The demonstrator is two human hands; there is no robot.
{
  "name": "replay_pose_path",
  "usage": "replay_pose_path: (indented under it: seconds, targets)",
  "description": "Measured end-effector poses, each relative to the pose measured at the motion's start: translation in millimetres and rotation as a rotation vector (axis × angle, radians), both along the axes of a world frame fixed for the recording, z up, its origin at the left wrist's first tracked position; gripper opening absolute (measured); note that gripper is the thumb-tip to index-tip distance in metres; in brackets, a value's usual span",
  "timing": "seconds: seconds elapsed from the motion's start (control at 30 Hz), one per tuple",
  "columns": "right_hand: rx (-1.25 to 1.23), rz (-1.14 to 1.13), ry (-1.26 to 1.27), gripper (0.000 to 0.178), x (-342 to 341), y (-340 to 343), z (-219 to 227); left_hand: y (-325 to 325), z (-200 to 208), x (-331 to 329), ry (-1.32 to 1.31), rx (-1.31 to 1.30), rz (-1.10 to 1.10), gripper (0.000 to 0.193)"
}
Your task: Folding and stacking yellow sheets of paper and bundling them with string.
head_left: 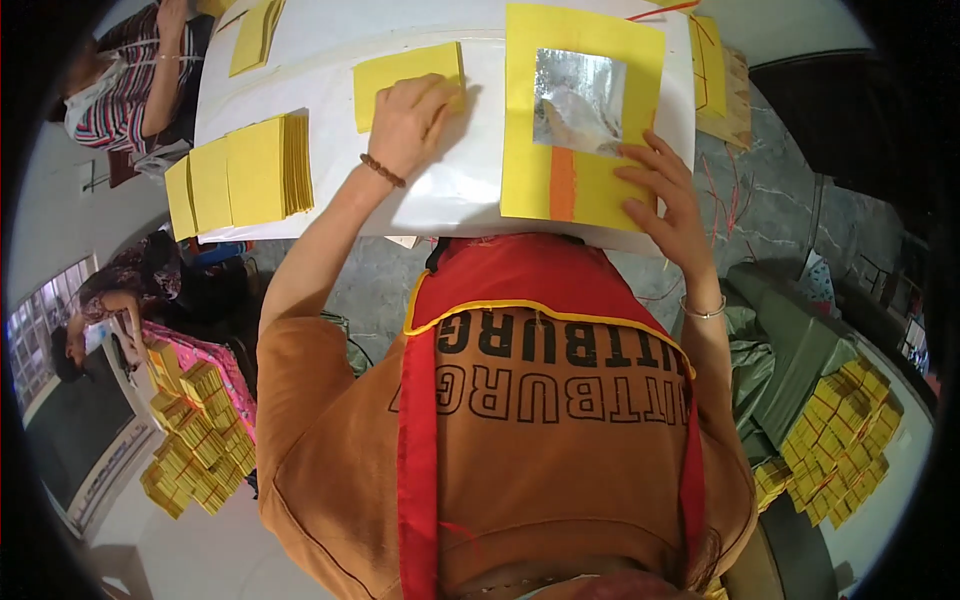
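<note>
A stack of yellow joss paper lies on the white-covered table, with my left hand over it. The fingers of that hand are bent and drawn together at the stack's right part; their tips are partly hidden. To the right is a larger yellow joss paper sheet with a silver foil square and an orange strip below the foil. My right hand rests at this sheet's right edge, fingers spread over its lower right part.
Overlapping yellow paper stacks stand at the table's left; another yellow stack lies farther back. Red-tied yellow paper sits beyond the right edge. Bundles are piled on the floor at left and right. Two other people are at left.
</note>
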State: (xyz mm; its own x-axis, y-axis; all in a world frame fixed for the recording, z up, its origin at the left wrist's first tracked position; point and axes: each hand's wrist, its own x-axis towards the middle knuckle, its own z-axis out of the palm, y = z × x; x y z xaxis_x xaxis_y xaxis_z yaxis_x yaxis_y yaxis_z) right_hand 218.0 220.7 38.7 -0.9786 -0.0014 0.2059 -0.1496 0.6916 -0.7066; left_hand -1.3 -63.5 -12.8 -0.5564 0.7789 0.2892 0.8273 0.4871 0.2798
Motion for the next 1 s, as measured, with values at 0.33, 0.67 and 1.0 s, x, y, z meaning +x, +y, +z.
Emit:
replay_pose_path:
  seconds: [0.33,0.67,1.0]
  targets:
    - [-0.064,0.039,-0.057,0.032,-2.9,4.1,1.6,44.1,80.3,81.5,-0.089,0.113,-0.487,0.031]
    - [-0.043,0.207,-0.111,0.054,2.9,12.4,6.9,51.6,84.2,74.8,-0.273,0.189,-0.455,0.013]
    - [0.118,0.134,-0.045,0.056,9.9,8.8,4.2,50.7,80.3,78.5,-0.349,0.183,-0.308,0.017]
